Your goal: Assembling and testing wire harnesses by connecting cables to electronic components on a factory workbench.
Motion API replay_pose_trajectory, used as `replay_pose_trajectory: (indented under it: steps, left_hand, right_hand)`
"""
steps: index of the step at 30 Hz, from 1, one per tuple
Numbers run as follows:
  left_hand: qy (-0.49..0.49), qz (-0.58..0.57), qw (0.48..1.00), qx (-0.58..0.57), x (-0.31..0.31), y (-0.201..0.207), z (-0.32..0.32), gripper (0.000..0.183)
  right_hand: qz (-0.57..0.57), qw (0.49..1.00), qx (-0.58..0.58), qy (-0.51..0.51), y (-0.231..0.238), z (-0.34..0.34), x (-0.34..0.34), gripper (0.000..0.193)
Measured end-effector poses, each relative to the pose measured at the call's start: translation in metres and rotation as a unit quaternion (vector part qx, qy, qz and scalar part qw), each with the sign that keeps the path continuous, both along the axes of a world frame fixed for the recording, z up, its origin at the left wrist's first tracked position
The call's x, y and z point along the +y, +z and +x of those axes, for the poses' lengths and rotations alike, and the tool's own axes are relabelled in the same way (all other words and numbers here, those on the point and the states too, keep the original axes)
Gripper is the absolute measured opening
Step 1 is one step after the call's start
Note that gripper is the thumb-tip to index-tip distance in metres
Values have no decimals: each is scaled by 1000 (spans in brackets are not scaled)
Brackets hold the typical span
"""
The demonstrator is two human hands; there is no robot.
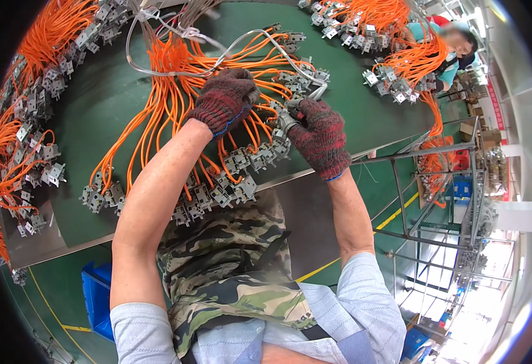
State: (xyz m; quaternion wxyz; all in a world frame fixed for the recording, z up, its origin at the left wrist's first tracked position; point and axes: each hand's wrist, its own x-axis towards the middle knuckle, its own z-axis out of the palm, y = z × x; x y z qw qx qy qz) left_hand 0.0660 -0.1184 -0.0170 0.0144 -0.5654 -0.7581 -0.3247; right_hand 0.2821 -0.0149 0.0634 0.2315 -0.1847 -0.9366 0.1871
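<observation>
A bundle of orange cables (167,57) fans out across the green tabletop, each visible end carrying a small grey metal fitting (241,188). Over the middle of the bundle, my left hand (226,100) is closed in a dark red and grey knitted glove; its curled fingers hide whatever lies in them. My right hand (320,136), gloved alike, pinches a grey metal fitting (286,120) at the bundle's right side. A clear plastic tube (250,33) loops over the cables and runs toward a grey cluster just beyond my right hand.
More orange cable bundles with grey fittings lie at the table's left (50,91) and far right (393,76). Beyond the right corner is another person (454,45). A metal frame rack (402,194) stands right of the table; a blue bin (98,297) sits below left.
</observation>
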Motion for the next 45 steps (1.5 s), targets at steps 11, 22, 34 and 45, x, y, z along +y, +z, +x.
replay_pose_trajectory:
  steps: [11,22,34,45]
  left_hand:
    - [-11,19,1000,2,2,-5,-2,23]
    - [-101,21,979,178,-23,35,39,27]
    - [-23,-106,987,115,-29,28,65,51]
    - [-40,-116,987,99,-33,31,62,39]
  right_hand:
    - [-86,995,59,3,1,1,10,25]
    - [-42,999,14,2,3,-1,6,24]
    - [-178,983,19,-40,5,-5,14,23]
    - [-105,992,-55,37,4,-13,26,24]
